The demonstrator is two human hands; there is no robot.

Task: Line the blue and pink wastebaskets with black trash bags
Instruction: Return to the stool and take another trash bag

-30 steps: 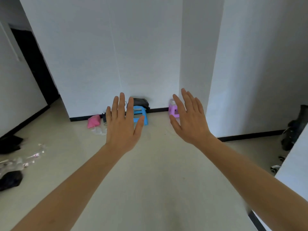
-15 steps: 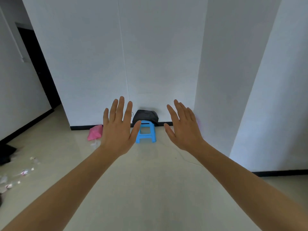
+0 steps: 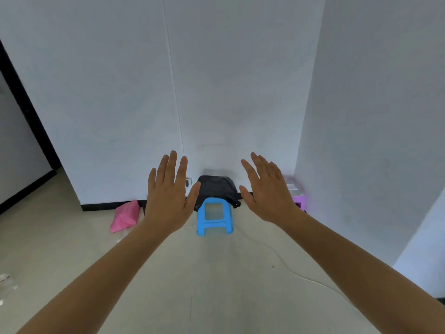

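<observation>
My left hand (image 3: pixel 168 198) and my right hand (image 3: pixel 267 191) are stretched out ahead of me, palms down, fingers apart, holding nothing. Far beyond them, at the foot of the white wall, a black trash bag (image 3: pixel 216 186) lies draped over something behind a small blue plastic stool (image 3: pixel 214 219). A pink bag-like object (image 3: pixel 125 215) lies on the floor to the left of the stool. No blue or pink wastebasket can be made out in this view.
A purple stool (image 3: pixel 298 201) with white things on top stands at the corner of a white pillar (image 3: pixel 361 141) on the right. A thin white cable (image 3: pixel 277 254) runs over the beige floor. A dark doorway (image 3: pixel 26 112) opens on the left, with small litter (image 3: pixel 4 280) at the far left.
The view has drawn nearer to the wall, so the stools and bag look larger. The purple stool shows again beside my right hand. Both hands stay open.
</observation>
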